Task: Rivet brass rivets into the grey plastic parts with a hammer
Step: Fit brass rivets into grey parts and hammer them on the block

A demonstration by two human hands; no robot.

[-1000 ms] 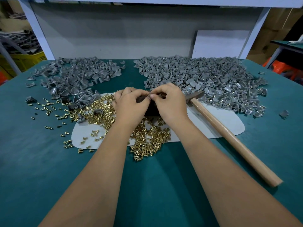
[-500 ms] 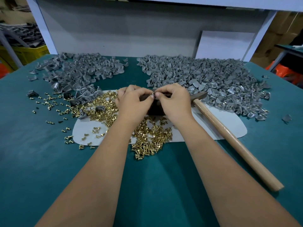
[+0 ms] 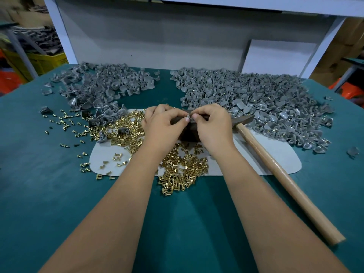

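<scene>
Left hand: pinches a small grey part.
Right hand: pinches it too, over the dark block.
Part: light, hard, tiny — hold its edges.
Rivets: slippery, just below the hands.
Hammer: heavy — lies just right, untouched.

Yellow crate, perhaps plastic, far left
</scene>
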